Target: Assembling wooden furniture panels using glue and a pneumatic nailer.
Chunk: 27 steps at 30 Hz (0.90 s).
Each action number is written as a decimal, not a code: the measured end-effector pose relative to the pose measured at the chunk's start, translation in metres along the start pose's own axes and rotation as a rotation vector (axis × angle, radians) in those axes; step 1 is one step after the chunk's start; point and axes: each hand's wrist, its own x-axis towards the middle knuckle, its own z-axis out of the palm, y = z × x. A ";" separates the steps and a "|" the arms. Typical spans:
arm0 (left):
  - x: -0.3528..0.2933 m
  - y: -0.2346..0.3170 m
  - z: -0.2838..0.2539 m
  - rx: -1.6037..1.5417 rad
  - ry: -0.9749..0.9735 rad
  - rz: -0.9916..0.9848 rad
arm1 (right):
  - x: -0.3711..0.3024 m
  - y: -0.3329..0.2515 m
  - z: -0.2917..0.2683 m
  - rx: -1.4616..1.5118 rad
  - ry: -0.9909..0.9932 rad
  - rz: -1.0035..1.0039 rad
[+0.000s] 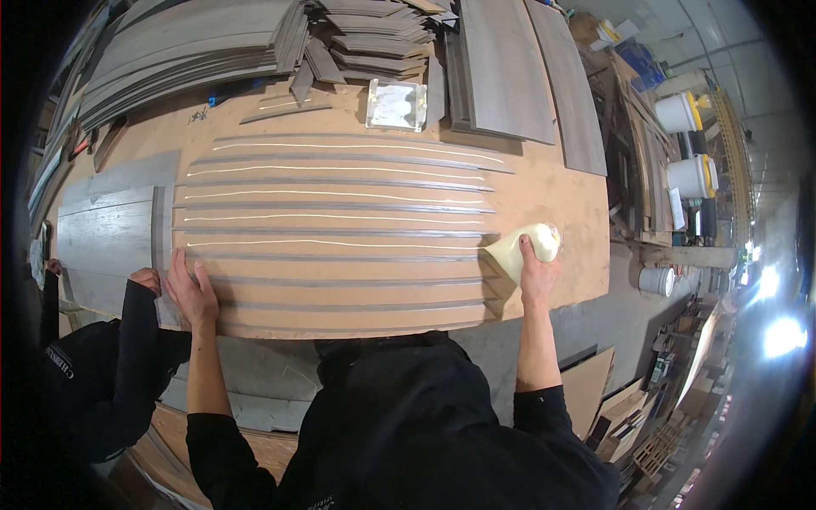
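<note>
My right hand (537, 274) grips a soft, pale cream glue bottle (512, 253), its narrow tip pointing left at the right end of a glue line. Several long brown strips (340, 268) with grey edges lie side by side across the table, their right ends cut at a slant. Thin pale glue lines (331, 243) run along the far strips, while the nearer ones show no glue. At the strips' left ends rests my left hand (192, 291), fingers stretched out and holding nothing.
Grey planks (191, 51) are stacked along the far side. Beside them stands a clear tray (396, 105) with white contents. Wide grey boards (506, 76) lie far right. A co-worker's hand (145, 279) is at the left near a grey panel (106, 229). White buckets (690, 177) stand beyond the table.
</note>
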 end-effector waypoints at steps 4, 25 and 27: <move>0.001 0.000 -0.001 0.003 -0.001 -0.009 | 0.006 0.014 -0.007 -0.039 -0.045 0.035; -0.014 0.004 -0.048 -0.201 0.312 -0.026 | -0.073 -0.088 0.127 1.564 -1.281 0.773; -0.038 0.008 -0.058 -0.276 0.348 -0.164 | -0.084 -0.103 0.150 1.407 -1.294 0.791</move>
